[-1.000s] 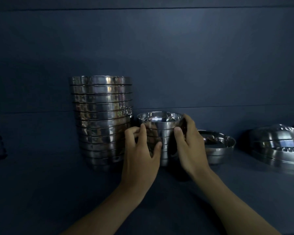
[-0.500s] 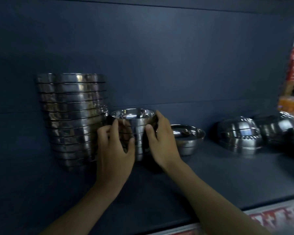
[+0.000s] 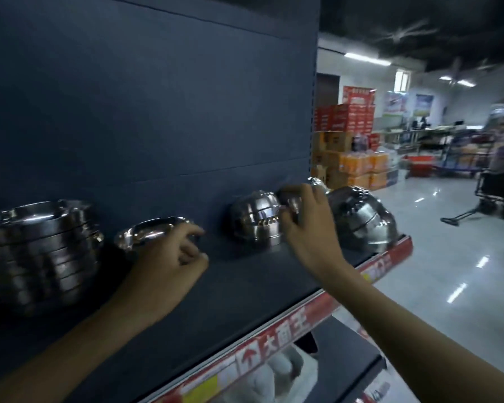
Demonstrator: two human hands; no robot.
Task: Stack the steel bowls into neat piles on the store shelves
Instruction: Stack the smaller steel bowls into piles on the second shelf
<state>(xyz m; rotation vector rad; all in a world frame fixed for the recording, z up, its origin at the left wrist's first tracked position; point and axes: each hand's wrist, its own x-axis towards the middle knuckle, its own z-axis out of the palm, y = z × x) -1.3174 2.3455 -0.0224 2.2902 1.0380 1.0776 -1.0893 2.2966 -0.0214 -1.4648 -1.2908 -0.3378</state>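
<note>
Approx. half done: stack (image 3: pixel 41 245) at left is neat. Single bowl (image 3: pixel 146 228), mid upturned pile (image 3: pixel 253 225) & right upturned pile (image 3: pixel 361 222) on shelf (image 3: pixel 245 289) not yet sorted. R hand (image 3: pixel 306 225) pinches mid upturned pile; L hand (image 3: pixel 169 260) curled by single bowl, grip unclear.

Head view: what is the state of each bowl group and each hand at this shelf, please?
Left hand: fingers curled; grip unclear.
Right hand: fingers bent, blurred; grip unclear.
Left pile: upright, nested, untouched.
Single bowl: upright, mouth up, partly behind the Left hand.
Middle bowls: upside down, Right hand at their side.
End bowls: upside down, untouched.
</note>
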